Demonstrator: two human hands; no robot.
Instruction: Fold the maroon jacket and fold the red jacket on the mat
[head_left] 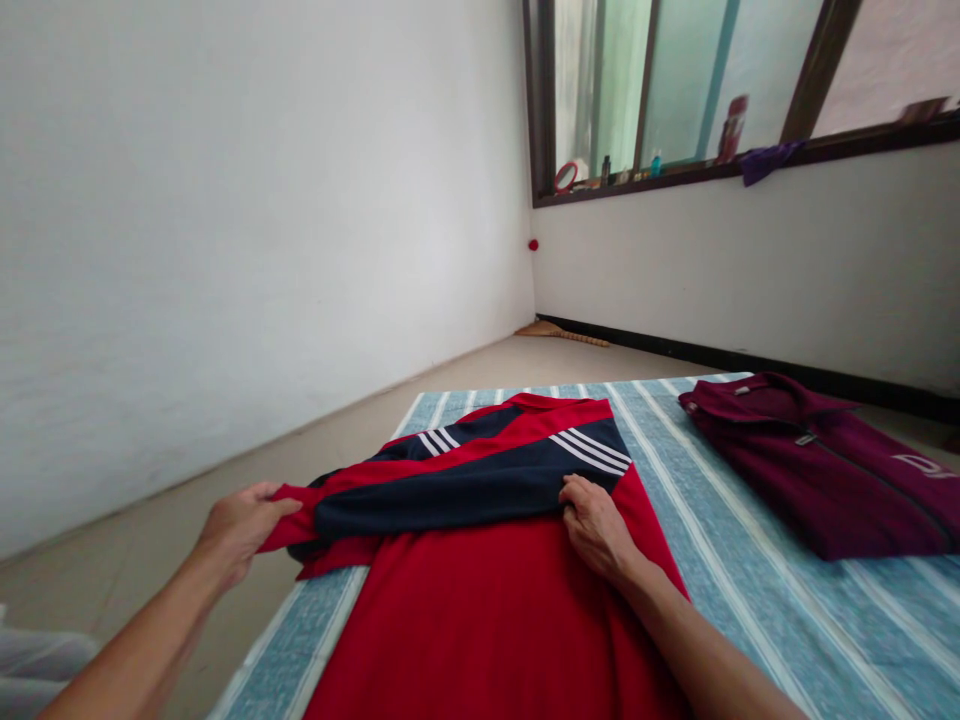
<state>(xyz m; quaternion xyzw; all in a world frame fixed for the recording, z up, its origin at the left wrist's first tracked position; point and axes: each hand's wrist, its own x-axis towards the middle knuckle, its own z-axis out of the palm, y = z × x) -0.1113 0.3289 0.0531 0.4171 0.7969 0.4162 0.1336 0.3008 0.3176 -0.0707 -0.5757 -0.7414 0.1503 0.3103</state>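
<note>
A red jacket (480, 610) with navy sleeves and white stripes lies spread on a blue-and-white striped cloth (675, 480). One sleeve is laid across its body toward the left. My left hand (244, 525) pinches the red cuff at the sleeve's end, just beyond the cloth's left edge. My right hand (596, 520) is closed on the navy sleeve fabric near the shoulder, at the right side of the jacket; its fingertips curl at the sleeve's lower edge.
A folded maroon zip jacket (817, 470) rests on the cloth at the right. A broom (562, 331) lies on the floor in the corner. Along the window sill stand a round mirror (566, 177), a bottle (732, 130) and a purple cloth (769, 161). White plastic shows at lower left.
</note>
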